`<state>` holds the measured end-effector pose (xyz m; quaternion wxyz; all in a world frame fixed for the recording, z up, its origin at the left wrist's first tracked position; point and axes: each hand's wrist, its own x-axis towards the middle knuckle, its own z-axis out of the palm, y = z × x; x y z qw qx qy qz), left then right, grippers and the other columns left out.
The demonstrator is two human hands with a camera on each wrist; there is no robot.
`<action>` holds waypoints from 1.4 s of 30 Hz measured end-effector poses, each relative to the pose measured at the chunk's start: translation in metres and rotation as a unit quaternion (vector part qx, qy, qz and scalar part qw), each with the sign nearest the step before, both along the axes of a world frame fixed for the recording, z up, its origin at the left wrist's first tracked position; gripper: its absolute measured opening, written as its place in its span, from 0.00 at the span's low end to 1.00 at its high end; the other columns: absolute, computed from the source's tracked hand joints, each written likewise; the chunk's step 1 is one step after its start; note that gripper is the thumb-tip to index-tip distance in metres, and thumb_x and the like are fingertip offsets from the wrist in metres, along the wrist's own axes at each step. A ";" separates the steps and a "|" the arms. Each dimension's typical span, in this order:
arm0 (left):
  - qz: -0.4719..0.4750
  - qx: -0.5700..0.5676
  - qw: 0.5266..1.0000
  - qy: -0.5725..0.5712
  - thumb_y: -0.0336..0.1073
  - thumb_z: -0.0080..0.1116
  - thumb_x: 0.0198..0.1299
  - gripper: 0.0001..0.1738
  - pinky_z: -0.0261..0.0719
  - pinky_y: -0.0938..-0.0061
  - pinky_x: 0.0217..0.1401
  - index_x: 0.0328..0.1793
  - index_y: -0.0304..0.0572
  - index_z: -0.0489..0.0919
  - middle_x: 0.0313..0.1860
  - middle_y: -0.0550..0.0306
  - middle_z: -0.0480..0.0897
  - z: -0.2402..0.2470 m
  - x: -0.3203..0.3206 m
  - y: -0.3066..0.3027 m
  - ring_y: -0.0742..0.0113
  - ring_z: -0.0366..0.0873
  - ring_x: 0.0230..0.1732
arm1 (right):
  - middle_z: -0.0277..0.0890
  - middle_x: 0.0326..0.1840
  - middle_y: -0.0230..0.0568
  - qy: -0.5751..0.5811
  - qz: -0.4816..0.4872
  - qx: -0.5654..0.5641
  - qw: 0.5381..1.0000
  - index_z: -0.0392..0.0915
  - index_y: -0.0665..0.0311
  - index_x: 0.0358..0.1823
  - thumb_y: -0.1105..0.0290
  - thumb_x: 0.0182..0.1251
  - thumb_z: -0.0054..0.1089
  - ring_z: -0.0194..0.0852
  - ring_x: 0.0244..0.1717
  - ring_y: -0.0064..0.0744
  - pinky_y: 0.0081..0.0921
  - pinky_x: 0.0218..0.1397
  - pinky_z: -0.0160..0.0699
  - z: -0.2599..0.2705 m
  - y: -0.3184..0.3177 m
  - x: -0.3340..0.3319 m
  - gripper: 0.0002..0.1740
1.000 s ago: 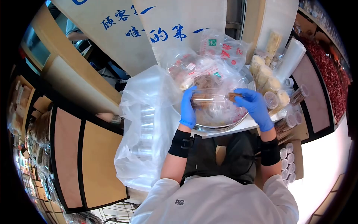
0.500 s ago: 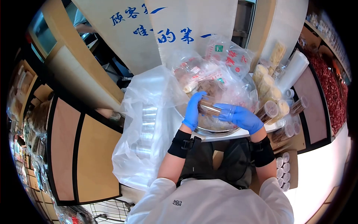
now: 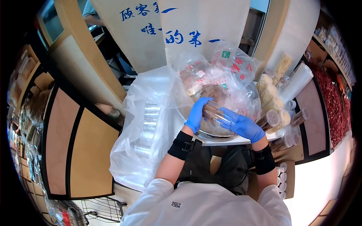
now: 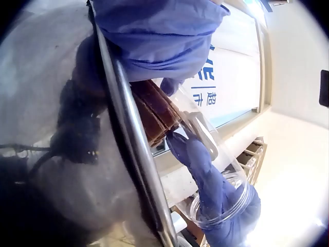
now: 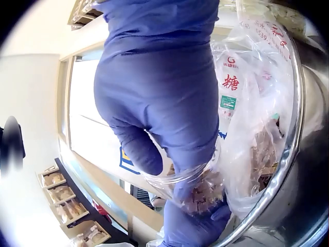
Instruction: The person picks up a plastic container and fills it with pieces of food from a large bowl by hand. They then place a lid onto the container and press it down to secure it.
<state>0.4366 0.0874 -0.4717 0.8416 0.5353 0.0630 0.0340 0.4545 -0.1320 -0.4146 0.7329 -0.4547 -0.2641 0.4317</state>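
Wristbands [image 3: 181,145]: black, one on each forearm, at 6 o'clock below the hands.

Right hand [image 3: 243,126]: blue glove, the nearer of the two, at 4 o'clock from the jar's middle. Fingers curled round the jar's near, open end. In the right wrist view, glove [image 5: 159,98] wrapped over the clear wall. Fingertips inside the mouth or only along the wall: cannot tell.

Jar [image 3: 217,115]: clear plastic tube, gripped between both hands above the basin and clear of it. Long axis slanted from 10 o'clock, far end, to 4 o'clock, mouth end. Brown slabs [image 4: 154,110] packed at the far end; mouth end unfilled.

Left hand [image 3: 197,113]: blue glove, at 10 o'clock from the jar's middle, farther out. Fingers and thumb clasped round the filled end.

Basin [image 3: 211,135]: round steel, on the white tabletop [image 3: 241,140], directly under the jar.

Bag [image 3: 135,158]: large, clear, at 9 o'clock from the hands, hanging off the tabletop edge. Stacked empty jars [image 3: 150,120] inside.

Filled jars [image 3: 269,118]: lidded, lying just beside the basin at 3 o'clock.

Packets [image 3: 233,62]: clear, red and green print, heaped in the basin's far half at 12 o'clock.

Banner [image 3: 169,35]: white, blue characters, well beyond the basin at 12 o'clock.
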 end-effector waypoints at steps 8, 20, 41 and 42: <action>-0.006 0.005 1.000 -0.001 0.52 0.43 0.65 0.23 0.70 0.80 0.27 0.53 0.48 0.81 0.38 0.63 0.82 0.002 -0.001 0.001 0.74 0.77 0.33 | 0.57 0.74 0.46 -0.002 -0.004 -0.004 1.000 0.55 0.74 0.71 0.81 0.50 0.57 0.56 0.73 0.37 0.33 0.75 0.54 0.000 -0.004 -0.007 0.42; -0.003 0.016 0.999 0.034 0.54 0.45 0.64 0.25 0.68 0.80 0.26 0.53 0.46 0.82 0.37 0.63 0.83 0.002 0.001 0.001 0.76 0.76 0.32 | 0.52 0.74 0.59 0.216 -0.034 0.166 0.962 0.51 0.85 0.69 0.77 0.45 0.51 0.50 0.75 0.48 0.37 0.80 0.43 -0.010 0.002 -0.005 0.44; 0.013 0.034 0.999 -0.006 0.52 0.44 0.64 0.24 0.72 0.80 0.26 0.52 0.43 0.81 0.36 0.60 0.83 -0.003 0.002 0.001 0.72 0.79 0.30 | 0.49 0.74 0.61 0.206 0.010 0.146 0.968 0.50 0.82 0.70 0.71 0.62 0.49 0.46 0.76 0.50 0.38 0.79 0.44 0.001 0.007 -0.013 0.37; 0.017 0.023 1.000 -0.002 0.52 0.44 0.64 0.24 0.73 0.80 0.27 0.52 0.43 0.81 0.36 0.60 0.83 -0.003 0.002 0.000 0.72 0.80 0.31 | 0.47 0.75 0.61 0.190 0.049 0.161 0.967 0.49 0.81 0.71 0.70 0.64 0.48 0.44 0.77 0.50 0.38 0.80 0.43 0.005 0.008 -0.013 0.37</action>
